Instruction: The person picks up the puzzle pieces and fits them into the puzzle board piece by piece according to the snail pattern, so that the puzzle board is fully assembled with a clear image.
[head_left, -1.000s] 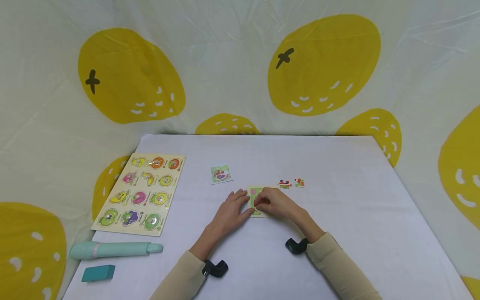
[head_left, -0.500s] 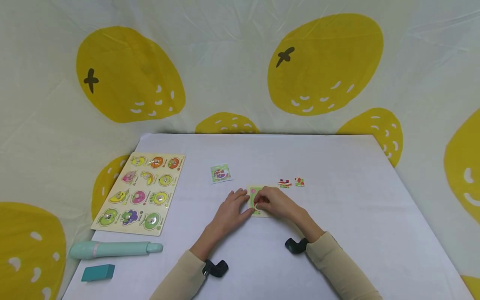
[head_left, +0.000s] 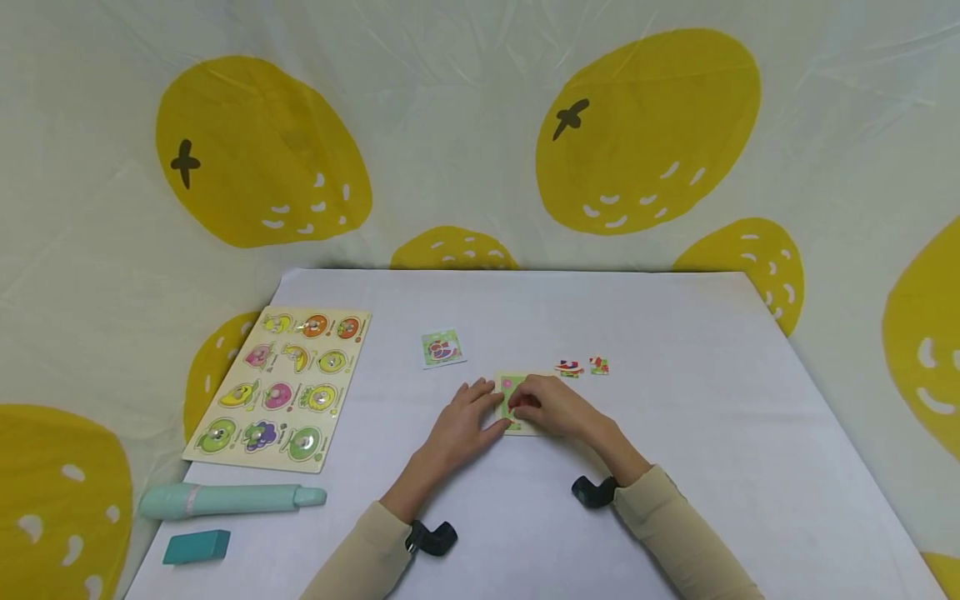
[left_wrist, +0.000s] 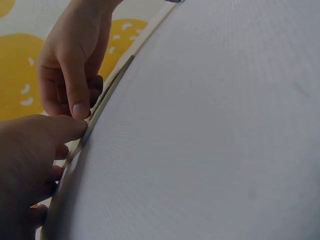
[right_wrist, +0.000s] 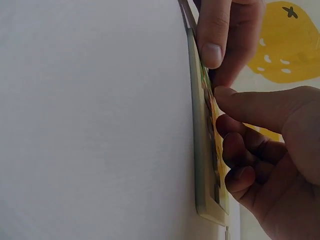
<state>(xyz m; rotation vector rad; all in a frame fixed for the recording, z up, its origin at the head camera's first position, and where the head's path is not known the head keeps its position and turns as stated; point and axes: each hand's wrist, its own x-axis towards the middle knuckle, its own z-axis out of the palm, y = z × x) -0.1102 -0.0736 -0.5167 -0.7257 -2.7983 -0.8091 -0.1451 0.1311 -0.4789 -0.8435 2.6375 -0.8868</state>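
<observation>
A small puzzle board [head_left: 517, 377] with a cream border and green picture lies flat at the table's middle. My left hand [head_left: 459, 427] rests beside it, fingers fairly straight, thumb at its near left edge. Over the board, my right hand [head_left: 553, 407] has curled fingers and a thumb close to the index finger, seemingly pinching a puzzle piece that the fingers mostly hide. In the right wrist view, that thumb [right_wrist: 226, 94] meets the surface of the board [right_wrist: 196, 145]. Two loose red, white and green pieces [head_left: 568, 367] [head_left: 598, 365] lie just behind the right hand.
A small picture card [head_left: 442, 348] lies behind the left hand. At left is a large fruit peg puzzle [head_left: 277, 392]. In front of it are a pale green stick-shaped thing [head_left: 243, 498] and a teal block [head_left: 197, 547]. Fruit-print cloth [head_left: 465, 125] hangs behind the table.
Both hands stay in nearly the same place. The left fingers and thumb have shifted very slightly right along the board; the right fingers have moved only a trace.
</observation>
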